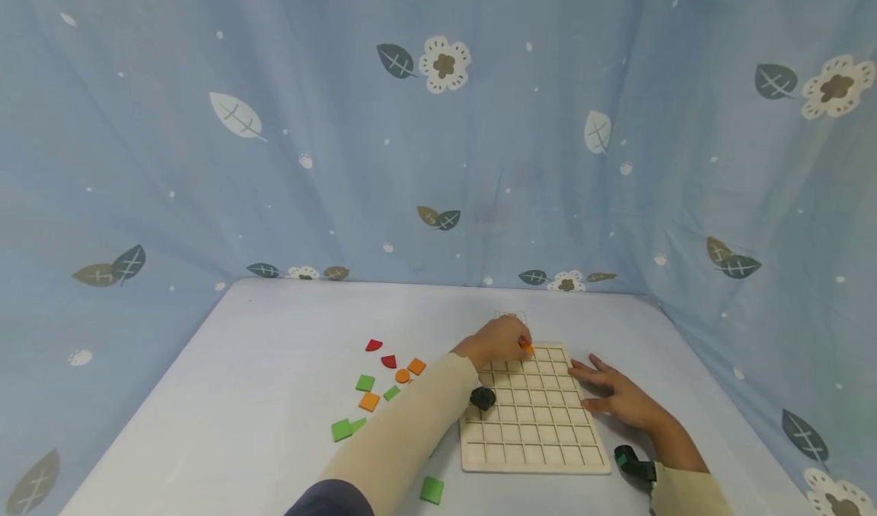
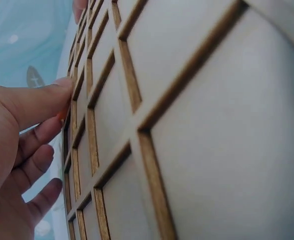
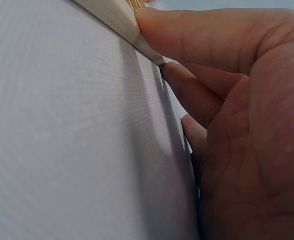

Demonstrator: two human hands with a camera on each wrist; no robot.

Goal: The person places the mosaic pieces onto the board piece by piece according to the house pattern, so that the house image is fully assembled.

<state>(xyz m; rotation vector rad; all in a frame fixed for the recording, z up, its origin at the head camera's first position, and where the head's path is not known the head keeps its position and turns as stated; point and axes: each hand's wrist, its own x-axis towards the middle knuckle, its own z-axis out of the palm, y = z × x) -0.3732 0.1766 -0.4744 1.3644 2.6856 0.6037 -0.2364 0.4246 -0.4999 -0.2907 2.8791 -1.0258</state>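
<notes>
A pale wooden grid board with many square cells lies on the white table. Over its far end my left hand pinches a small orange piece between thumb and index finger. Only a sliver of that piece shows in the left wrist view, so its shape is hidden. At the board's right edge rests my right hand, fingers spread and fairly straight. In the right wrist view, the thumb and fingertips touch the board's side.
Left of the board lie loose pieces: red quarter circles, orange squares, an orange circle and several green pieces. A green square is near the front. Behind the left hand a printed card partly shows. A blue curtain hangs behind.
</notes>
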